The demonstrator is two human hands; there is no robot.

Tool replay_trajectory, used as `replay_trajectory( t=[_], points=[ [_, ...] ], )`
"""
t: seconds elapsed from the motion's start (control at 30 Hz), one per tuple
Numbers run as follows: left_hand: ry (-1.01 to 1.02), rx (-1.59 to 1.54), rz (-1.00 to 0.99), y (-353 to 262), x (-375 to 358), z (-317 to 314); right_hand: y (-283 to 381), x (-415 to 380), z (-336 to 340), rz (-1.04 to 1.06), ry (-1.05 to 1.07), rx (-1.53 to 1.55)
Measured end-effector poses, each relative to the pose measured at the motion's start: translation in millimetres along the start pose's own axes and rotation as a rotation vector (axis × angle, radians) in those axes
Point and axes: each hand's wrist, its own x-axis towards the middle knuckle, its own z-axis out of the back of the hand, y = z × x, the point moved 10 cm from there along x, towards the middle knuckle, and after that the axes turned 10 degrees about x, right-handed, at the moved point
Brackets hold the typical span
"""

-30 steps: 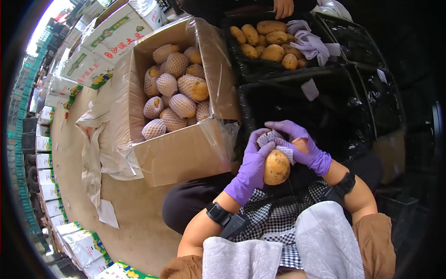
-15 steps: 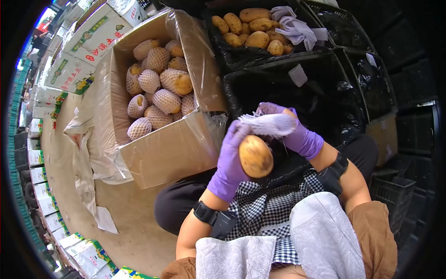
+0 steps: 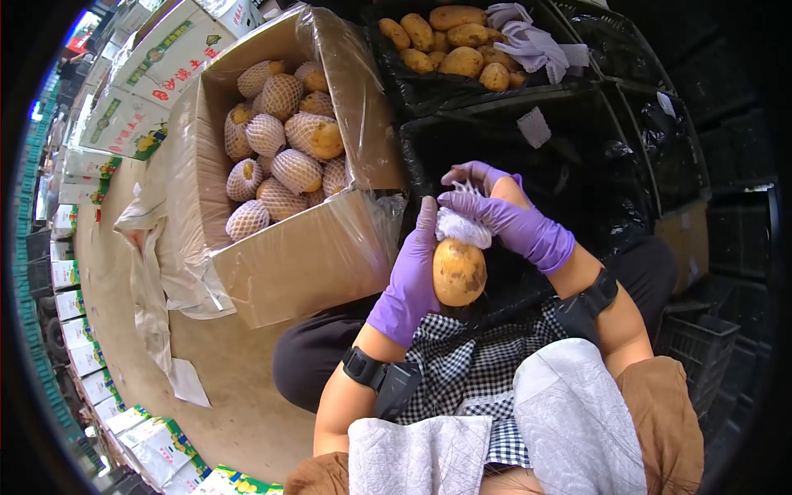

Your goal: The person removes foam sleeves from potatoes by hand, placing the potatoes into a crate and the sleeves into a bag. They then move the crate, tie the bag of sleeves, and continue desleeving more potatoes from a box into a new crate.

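A yellow-brown potato [image 3: 459,273] with dark marks is in front of my lap, its upper end covered by a bunched white foam net [image 3: 463,228]. My left hand [image 3: 413,276], in a purple glove, wraps the potato's left side with the thumb up beside the net. My right hand [image 3: 511,216], also gloved in purple, pinches the net at the potato's top. To the left, an open cardboard box [image 3: 305,276] holds several potatoes in foam nets [image 3: 297,171].
Beyond my hands stands a black-lined crate [image 3: 487,132] with a loose net piece [image 3: 534,127] on it. Bare potatoes [image 3: 460,62] and white nets [image 3: 536,49] fill another crate at the top. Printed cartons [image 3: 124,124] line the left.
The net, earlier stretched sideways above the potato, now sits bunched over its upper end. My right hand has moved left and closer to my left hand.
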Motion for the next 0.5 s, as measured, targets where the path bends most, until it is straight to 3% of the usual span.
replay_trajectory(
  t=[0.1, 0.2, 0.23, 0.27, 0.37, 0.47, 0.5],
  points=[
    [-0.06, -0.043, -0.054, -9, 1, 3, -19, -10, -15, -0.336, 0.204, 0.219],
    [-0.08, 0.147, -0.072, -2, 10, 20, -2, -9, -9, -0.212, 0.25, 0.009],
    [-0.043, 0.169, -0.053, 4, 13, 26, 13, -8, -6, -0.058, 0.18, -0.103],
    [-0.092, 0.143, -0.077, 2, 15, 29, 33, -4, -3, 0.355, 0.116, -0.417],
    [-0.252, 0.113, -0.16, -8, 10, 28, 67, -51, -53, 1.032, 0.073, -0.871],
    [-0.248, 0.024, -0.058, 1, 20, 61, 48, -91, -79, 1.162, 0.317, -1.001],
    [-0.162, 0.047, -0.04, -7, 13, 56, 44, -98, -80, 1.162, 0.309, -0.996]
  ],
)
